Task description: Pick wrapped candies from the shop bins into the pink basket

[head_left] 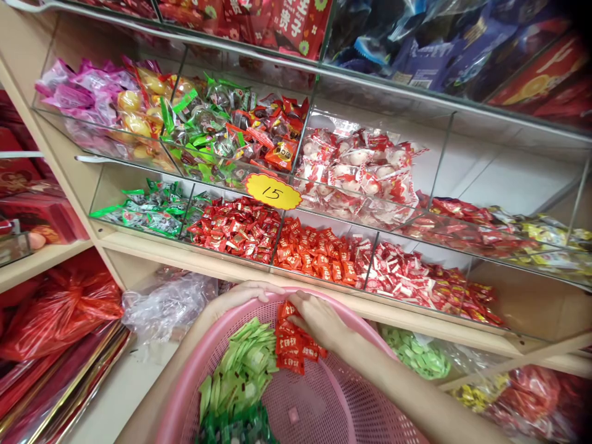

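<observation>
A pink plastic basket (213,336) with perforated walls is in front of me, below the candy shelf. My left hand (245,295) is wrapped over its far rim and grips it. Inside the basket, near that rim, my right hand (317,317) has its fingers curled against a bunch of red candy packets (290,353) with pale lettering; the fingertips are partly hidden. Left of these lie flat, light green packets (245,364). Dark green packets (235,427) sit nearest to me, cut off by the picture's lower edge.
Clear dividers split the shelf into bins. Orange-red candies (319,253) and red candies (235,228) lie just beyond the basket. A yellow tag (272,191) reads 15. Crumpled clear plastic (171,305) is at left; bagged green candies (416,351) lie under the shelf, right.
</observation>
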`<state>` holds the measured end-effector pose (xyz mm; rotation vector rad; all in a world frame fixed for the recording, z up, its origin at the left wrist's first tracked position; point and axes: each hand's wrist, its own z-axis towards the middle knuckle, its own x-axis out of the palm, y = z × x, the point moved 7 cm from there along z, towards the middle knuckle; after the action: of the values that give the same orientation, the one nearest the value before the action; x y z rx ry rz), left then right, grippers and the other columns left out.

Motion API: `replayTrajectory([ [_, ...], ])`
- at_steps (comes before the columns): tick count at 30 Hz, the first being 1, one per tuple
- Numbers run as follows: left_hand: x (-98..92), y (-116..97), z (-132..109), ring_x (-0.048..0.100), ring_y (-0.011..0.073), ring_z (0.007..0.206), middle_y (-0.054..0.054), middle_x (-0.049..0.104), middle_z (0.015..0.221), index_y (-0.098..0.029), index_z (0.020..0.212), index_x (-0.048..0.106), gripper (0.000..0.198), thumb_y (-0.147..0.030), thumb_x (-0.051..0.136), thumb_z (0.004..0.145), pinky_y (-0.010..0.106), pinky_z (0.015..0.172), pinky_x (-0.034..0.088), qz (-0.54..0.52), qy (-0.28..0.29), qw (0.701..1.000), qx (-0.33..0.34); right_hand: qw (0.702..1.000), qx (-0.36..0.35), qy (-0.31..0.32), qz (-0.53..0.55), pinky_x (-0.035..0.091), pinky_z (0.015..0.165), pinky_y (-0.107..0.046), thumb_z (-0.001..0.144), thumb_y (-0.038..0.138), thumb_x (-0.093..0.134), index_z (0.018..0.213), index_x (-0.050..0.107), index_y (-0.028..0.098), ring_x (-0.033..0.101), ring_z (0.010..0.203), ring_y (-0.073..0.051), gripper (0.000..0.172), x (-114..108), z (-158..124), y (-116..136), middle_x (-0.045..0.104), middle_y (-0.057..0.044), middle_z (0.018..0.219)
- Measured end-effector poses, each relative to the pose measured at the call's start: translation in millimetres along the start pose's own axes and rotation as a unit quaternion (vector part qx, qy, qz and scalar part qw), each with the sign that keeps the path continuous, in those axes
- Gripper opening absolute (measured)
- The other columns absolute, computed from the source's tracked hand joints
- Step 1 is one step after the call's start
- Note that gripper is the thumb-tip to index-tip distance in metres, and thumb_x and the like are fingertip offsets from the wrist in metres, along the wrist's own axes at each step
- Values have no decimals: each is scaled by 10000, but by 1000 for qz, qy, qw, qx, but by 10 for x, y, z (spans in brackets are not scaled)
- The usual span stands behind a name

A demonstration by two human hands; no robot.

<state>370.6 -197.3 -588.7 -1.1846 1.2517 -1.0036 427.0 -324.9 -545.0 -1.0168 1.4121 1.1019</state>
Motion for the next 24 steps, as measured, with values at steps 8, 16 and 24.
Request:
replayTrajectory([
  [8, 15, -12, -26, 526, 195, 1105, -29, 629, 1167, -196, 1087, 663, 412, -208, 507, 705, 243, 1000, 317, -9, 1, 1000, -11, 998, 34, -57, 19, 391, 664, -279, 845, 209, 501, 957, 473, 200, 565, 811, -187, 116, -190, -194, -229, 589, -65, 947],
  [16, -13, 42, 19, 487, 206, 1156, -15, 608, 1205, -184, 1121, 650, 451, -203, 518, 690, 246, 975, 347, -4, -11, 1000, -23, 994, 78, 10, -72, 434, 678, -277, 802, 88, 470, 908, 541, 181, 565, 826, -179, 157, -177, -270, -139, 558, -73, 991],
  [24, -20, 12, -17, 504, 204, 1136, -67, 611, 1195, -249, 1100, 661, 438, -190, 503, 696, 247, 1004, 309, 9, -13, 1000, -15, 997, 63, 16, -41, 434, 672, -297, 807, 116, 520, 941, 538, 160, 582, 838, -193, 142, -40, -308, -125, 564, -95, 1044],
])
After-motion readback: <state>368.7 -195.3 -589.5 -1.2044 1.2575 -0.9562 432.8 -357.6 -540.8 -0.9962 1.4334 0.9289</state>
